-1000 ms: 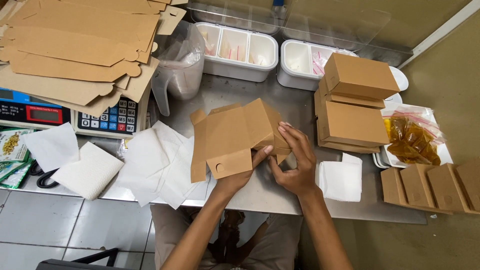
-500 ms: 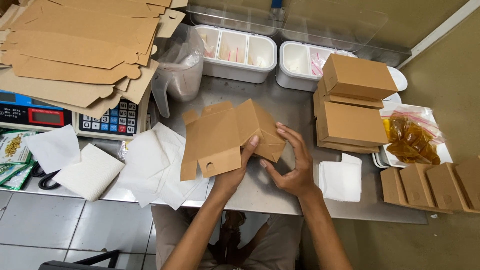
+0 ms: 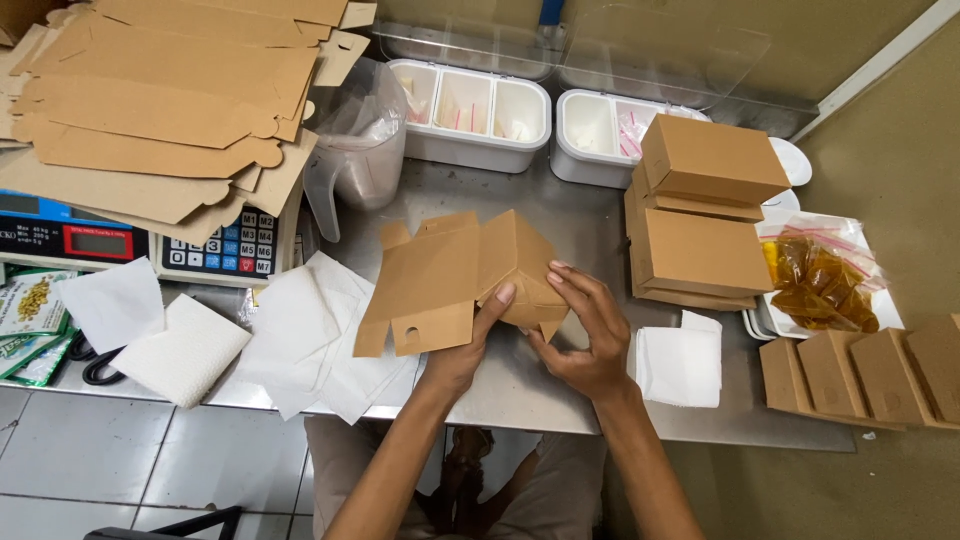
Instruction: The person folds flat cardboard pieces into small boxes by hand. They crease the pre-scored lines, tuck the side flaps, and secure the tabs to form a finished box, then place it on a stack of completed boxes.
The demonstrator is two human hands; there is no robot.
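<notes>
Half-folded kraft carton blank point(image 3: 455, 280) over the steel counter point(image 3: 520, 390), just ahead of the body, long axis running left to right. Flat panel with tabs and a small cutout fanned out to the left, raised box end on the right, directly between both hands. Left hand point(image 3: 470, 345) under the middle of the blank, thumb pressed up against the crease, fingers grasping the card from below. Right hand point(image 3: 590, 335) curled round the raised end from the right, fingertips point(image 3: 562, 275) pinching a flap; nearer of the 2 to that forming corner. Neither hand loose, both closed on the same carton.

Beside the left hand, loose white paper sheets point(image 3: 310, 340); further left, a digital scale point(image 3: 150, 240) under a pile of flat carton blanks point(image 3: 160, 110). Beyond, a clear plastic jug point(image 3: 355, 145) and 2 white compartment tubs point(image 3: 475, 115). Right of the right hand, folded white napkins point(image 3: 680, 365), 2 stacked finished boxes point(image 3: 700, 220), bagged amber food on a tray point(image 3: 820, 280), and a row of small folded cartons point(image 3: 860, 375) at the counter edge
</notes>
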